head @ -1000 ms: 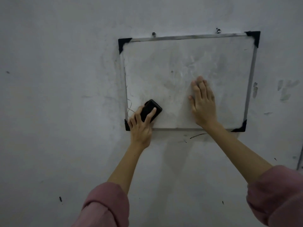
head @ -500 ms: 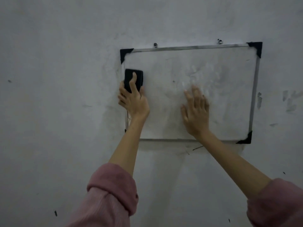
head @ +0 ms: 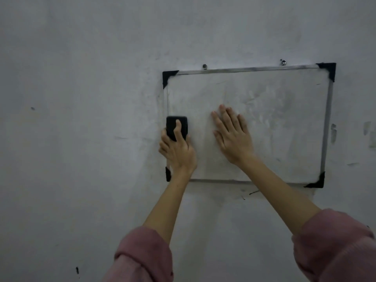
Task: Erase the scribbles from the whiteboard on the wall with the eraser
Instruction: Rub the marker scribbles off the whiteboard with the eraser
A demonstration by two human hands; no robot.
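The left hand (head: 179, 149), its grip clenched on the upright black eraser (head: 176, 127), sits at the whiteboard (head: 274, 123) frame's left edge, so the remaining smudges lie rightward, past the flat, released right hand (head: 234, 137).

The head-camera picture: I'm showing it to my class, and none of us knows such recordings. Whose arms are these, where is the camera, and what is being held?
The camera sits on a person's head, looking forward and down, so both arms are the wearer's own, in pink sleeves. A whiteboard with black corner caps hangs on a grey wall. The left hand grips a black eraser and presses it against the board's left edge. The right hand lies flat and open on the board, holding nothing. The board shows only faint grey smears.
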